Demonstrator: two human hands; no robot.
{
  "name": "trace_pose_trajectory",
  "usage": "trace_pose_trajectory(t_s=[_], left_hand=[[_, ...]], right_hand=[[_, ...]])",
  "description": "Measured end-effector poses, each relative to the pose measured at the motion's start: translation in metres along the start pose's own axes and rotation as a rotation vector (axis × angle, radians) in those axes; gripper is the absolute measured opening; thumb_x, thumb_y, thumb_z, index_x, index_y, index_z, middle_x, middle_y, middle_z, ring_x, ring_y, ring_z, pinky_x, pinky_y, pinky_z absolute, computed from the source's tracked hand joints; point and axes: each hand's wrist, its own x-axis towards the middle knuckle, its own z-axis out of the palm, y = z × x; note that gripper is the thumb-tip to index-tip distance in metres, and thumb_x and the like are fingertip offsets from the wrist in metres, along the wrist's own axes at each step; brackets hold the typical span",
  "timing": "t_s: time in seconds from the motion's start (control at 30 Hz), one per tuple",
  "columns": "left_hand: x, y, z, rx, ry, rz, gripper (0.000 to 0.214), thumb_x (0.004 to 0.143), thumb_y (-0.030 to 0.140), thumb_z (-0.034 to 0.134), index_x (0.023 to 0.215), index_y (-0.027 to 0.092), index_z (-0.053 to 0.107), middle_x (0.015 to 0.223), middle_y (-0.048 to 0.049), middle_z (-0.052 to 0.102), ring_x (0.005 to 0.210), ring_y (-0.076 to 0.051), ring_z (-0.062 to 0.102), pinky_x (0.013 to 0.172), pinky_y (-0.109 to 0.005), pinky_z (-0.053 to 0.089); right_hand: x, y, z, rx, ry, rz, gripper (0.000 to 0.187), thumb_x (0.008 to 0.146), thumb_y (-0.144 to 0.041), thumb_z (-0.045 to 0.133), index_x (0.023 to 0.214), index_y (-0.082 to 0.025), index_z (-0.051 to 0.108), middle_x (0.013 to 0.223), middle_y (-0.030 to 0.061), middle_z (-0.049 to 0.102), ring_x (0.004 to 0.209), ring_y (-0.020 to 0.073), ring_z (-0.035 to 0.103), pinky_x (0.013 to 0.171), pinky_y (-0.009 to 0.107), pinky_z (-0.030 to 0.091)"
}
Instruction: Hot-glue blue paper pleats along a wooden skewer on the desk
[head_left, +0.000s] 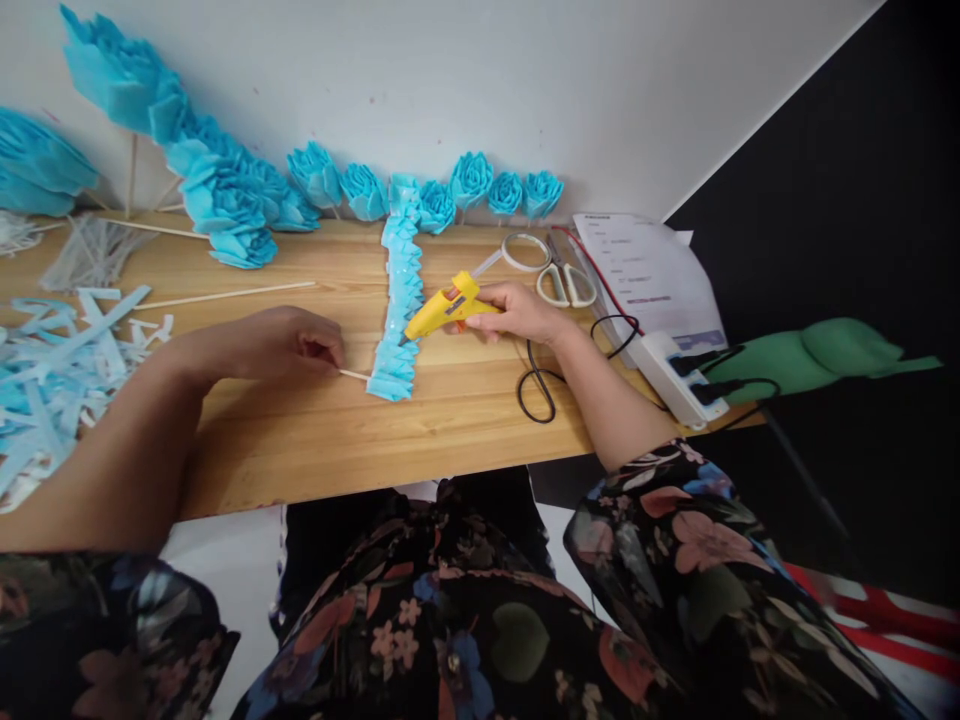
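In the head view my right hand (514,312) is closed round the handle of a yellow hot glue gun (444,305). Its nozzle points down and left, at the lower part of a pleated blue paper strip (402,290) lying lengthwise on the table. A glue stick pokes out of the gun's back. My left hand (296,342) pinches a thin wooden stick (353,375), whose far end meets the lower left edge of the strip. Whether the nozzle touches the paper I cannot tell.
Blue paper flowers (471,180) line the wall. Paper scraps (52,370) cover the left side, beside a loose stick (225,295). At right are a tape roll (525,252), scissors (564,284), papers (645,265), a power strip (679,380) and a looped black cable (536,385).
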Motion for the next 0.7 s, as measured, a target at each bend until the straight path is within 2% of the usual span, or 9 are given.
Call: trace_pose_trajectory(t_s=[0.2, 0.4, 0.53, 0.7], left_hand=[[-0.0001, -0.0012, -0.0002, -0.007, -0.015, -0.004, 0.03, 0.103, 0.04, 0.066, 0.103, 0.017, 0.085, 0.1, -0.0067, 0.085, 0.091, -0.021, 0.072, 0.082, -0.029, 0.053], [0.0001, -0.0031, -0.0004, 0.002, -0.026, -0.018, 0.036, 0.103, 0.046, 0.066, 0.105, 0.016, 0.085, 0.099, -0.0069, 0.086, 0.091, -0.022, 0.072, 0.082, -0.028, 0.054], [0.0, -0.005, -0.0001, -0.006, -0.025, 0.004, 0.036, 0.104, 0.047, 0.066, 0.106, 0.016, 0.085, 0.1, -0.006, 0.087, 0.091, -0.021, 0.073, 0.081, -0.027, 0.054], [-0.0001, -0.005, 0.0, -0.006, -0.016, 0.006, 0.033, 0.104, 0.044, 0.066, 0.104, 0.016, 0.085, 0.099, -0.006, 0.086, 0.091, -0.02, 0.073, 0.082, -0.027, 0.054]], right_hand=[[0.0, 0.0017, 0.0007, 0.017, 0.004, -0.025, 0.038, 0.103, -0.05, 0.086, 0.121, -0.016, 0.085, 0.114, 0.0085, 0.089, 0.062, 0.0067, 0.057, 0.062, 0.024, 0.048], [0.0032, 0.0066, 0.0025, 0.109, 0.02, -0.071, 0.051, 0.101, -0.061, 0.089, 0.118, -0.014, 0.083, 0.106, 0.0085, 0.088, 0.059, 0.0067, 0.055, 0.058, 0.024, 0.045], [0.0029, 0.0064, 0.0007, 0.147, 0.063, -0.082, 0.052, 0.098, -0.063, 0.092, 0.114, -0.014, 0.082, 0.101, 0.0077, 0.087, 0.055, 0.0063, 0.053, 0.056, 0.024, 0.044], [0.0008, 0.0049, -0.0018, 0.125, 0.036, -0.083, 0.05, 0.101, -0.06, 0.09, 0.121, -0.015, 0.084, 0.104, 0.0066, 0.087, 0.057, 0.0056, 0.053, 0.057, 0.024, 0.044]])
